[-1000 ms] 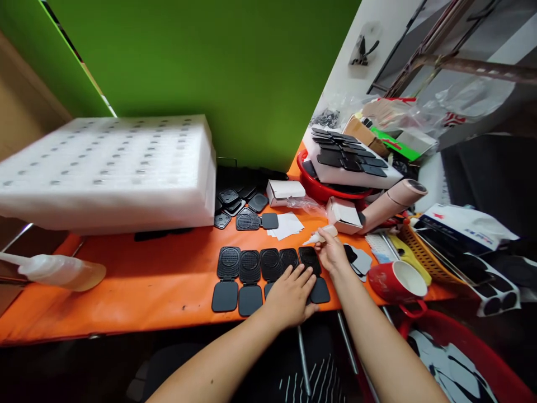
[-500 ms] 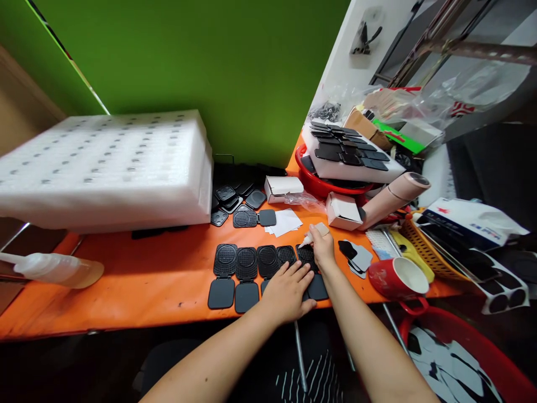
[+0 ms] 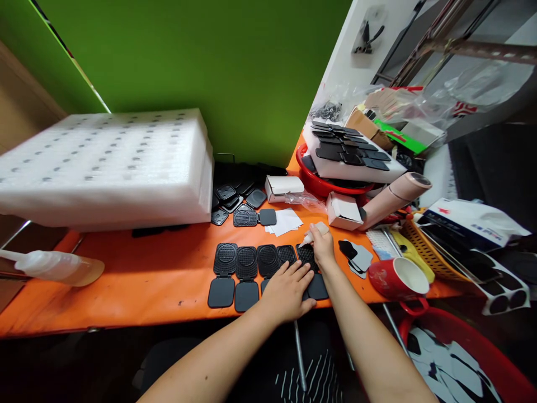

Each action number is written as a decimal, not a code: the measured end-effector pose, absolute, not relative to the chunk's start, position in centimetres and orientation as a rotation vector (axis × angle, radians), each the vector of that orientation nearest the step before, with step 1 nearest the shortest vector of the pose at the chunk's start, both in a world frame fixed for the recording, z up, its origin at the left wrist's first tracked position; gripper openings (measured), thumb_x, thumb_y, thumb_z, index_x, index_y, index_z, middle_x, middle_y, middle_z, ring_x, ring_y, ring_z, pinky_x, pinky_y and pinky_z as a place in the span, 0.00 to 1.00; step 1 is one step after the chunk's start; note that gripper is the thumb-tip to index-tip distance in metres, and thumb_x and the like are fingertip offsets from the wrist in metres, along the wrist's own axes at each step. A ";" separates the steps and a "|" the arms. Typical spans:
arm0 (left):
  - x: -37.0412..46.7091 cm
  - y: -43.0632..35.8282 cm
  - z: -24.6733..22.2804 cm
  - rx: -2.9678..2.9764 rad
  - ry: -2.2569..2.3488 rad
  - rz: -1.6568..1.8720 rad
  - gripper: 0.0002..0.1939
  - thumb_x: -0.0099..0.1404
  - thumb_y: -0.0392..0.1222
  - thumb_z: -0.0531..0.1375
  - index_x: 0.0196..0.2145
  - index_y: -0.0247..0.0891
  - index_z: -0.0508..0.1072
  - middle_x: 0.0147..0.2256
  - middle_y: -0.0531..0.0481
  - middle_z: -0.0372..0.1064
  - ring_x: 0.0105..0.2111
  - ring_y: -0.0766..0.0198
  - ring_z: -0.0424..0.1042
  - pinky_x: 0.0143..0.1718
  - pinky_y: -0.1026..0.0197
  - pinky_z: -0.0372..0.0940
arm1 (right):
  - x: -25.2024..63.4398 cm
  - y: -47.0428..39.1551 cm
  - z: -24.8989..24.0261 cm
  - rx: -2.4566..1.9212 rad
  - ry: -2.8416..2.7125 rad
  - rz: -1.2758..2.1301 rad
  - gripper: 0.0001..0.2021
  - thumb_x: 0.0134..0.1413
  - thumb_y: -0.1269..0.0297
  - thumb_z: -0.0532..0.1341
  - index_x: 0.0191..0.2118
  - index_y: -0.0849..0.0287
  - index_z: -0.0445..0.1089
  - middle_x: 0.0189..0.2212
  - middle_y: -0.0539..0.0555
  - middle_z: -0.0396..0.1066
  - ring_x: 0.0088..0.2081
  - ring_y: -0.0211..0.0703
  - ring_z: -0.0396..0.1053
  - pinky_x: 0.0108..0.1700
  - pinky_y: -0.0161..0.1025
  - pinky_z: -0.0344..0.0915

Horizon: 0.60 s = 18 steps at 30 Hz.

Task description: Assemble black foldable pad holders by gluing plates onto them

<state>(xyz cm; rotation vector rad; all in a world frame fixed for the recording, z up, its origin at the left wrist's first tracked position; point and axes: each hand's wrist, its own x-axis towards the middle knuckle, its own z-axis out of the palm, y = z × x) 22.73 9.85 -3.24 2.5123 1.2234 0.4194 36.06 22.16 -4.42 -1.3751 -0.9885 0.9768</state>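
Observation:
Several black hinged plastic pieces lie unfolded in a row on the orange tabletop, ridged halves at the back and smooth halves at the front. My left hand rests flat across the front of the row, fingers spread, hiding some smooth halves. In my right hand is a small whitish squeeze bottle. Its narrow tip points down and left at the ridged half of the rightmost piece. Whether the tip touches that piece I cannot tell.
A white foam block stands back left, beside a lying clear bottle. Behind the row are another unfolded black piece and white paper. To the right sit grey-and-black cutouts, a red mug and a pink flask.
Almost nothing differs. Both hands and the bottle keep nearly the same place, and the view has shifted very slightly.

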 end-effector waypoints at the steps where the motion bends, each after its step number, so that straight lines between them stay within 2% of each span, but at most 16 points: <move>1: 22.7 9.8 -3.2 2.507 1.222 0.421 0.33 0.64 0.60 0.44 0.61 0.40 0.54 0.62 0.50 0.51 0.62 0.57 0.48 0.61 0.50 0.43 | 36.0 22.1 -4.3 -1.373 -0.986 0.980 0.16 0.42 0.49 0.63 0.23 0.58 0.64 0.16 0.47 0.67 0.18 0.36 0.63 0.21 0.33 0.60; 18: 22.7 9.8 -3.1 2.490 1.217 0.432 0.33 0.63 0.59 0.45 0.60 0.39 0.54 0.62 0.49 0.51 0.62 0.57 0.48 0.61 0.50 0.43 | 36.2 22.1 -3.8 -1.376 -0.838 0.956 0.16 0.40 0.52 0.65 0.23 0.60 0.64 0.16 0.48 0.68 0.16 0.34 0.62 0.16 0.30 0.57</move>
